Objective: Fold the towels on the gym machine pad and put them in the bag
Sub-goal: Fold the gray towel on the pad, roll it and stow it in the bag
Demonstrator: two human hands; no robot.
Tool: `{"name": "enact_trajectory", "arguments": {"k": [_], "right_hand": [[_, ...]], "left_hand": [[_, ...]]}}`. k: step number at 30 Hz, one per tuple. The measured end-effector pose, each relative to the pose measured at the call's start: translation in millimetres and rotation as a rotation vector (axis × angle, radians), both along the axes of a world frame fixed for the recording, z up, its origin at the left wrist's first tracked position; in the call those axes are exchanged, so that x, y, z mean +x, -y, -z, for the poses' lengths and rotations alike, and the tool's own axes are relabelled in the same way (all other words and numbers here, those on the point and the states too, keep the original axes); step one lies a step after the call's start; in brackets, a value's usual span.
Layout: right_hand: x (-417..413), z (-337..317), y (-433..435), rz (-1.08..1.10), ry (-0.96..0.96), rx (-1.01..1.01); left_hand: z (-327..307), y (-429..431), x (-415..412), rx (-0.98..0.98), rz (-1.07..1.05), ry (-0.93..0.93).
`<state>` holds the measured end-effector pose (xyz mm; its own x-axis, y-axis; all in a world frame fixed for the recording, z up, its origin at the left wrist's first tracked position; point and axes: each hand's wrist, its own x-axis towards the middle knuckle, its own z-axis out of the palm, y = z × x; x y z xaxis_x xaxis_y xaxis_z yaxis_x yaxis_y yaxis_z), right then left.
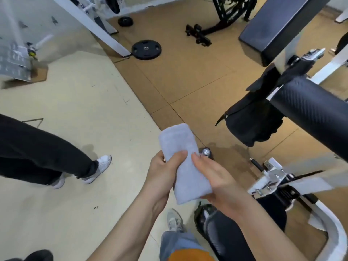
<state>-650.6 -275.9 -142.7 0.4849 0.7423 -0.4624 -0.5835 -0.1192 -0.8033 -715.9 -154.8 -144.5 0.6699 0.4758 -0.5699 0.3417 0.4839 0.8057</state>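
A folded light grey towel (185, 162) is held in mid-air over the floor, long and narrow, pointing away from me. My left hand (163, 172) grips its left edge with the thumb on top. My right hand (216, 178) presses flat against its right side and cups it from below. A black bag (252, 121) hangs from the machine frame to the upper right, beside a black roller pad (316, 113). A flat black machine pad (276, 27) sits at the top right.
Another person's legs in black trousers and white shoes (101, 166) stand at the left. Weight plates (146, 49) lie on the brown floor ahead. White machine frame parts (278, 178) and a black seat pad (235, 234) are at the lower right.
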Motion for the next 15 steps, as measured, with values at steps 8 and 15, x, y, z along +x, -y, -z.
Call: {"name": "enact_trajectory", "arguments": {"k": [8,15], "right_hand": [[103.4,7.1,-104.1,0.007,0.439,-0.227],[231.9,-28.7,-178.8,-0.164,0.672,-0.456]], "left_hand": [[-17.1,-122.4,124.3,0.006,0.073,0.039],[-26.9,-238.3,239.3,0.036,0.148,0.087]]}}
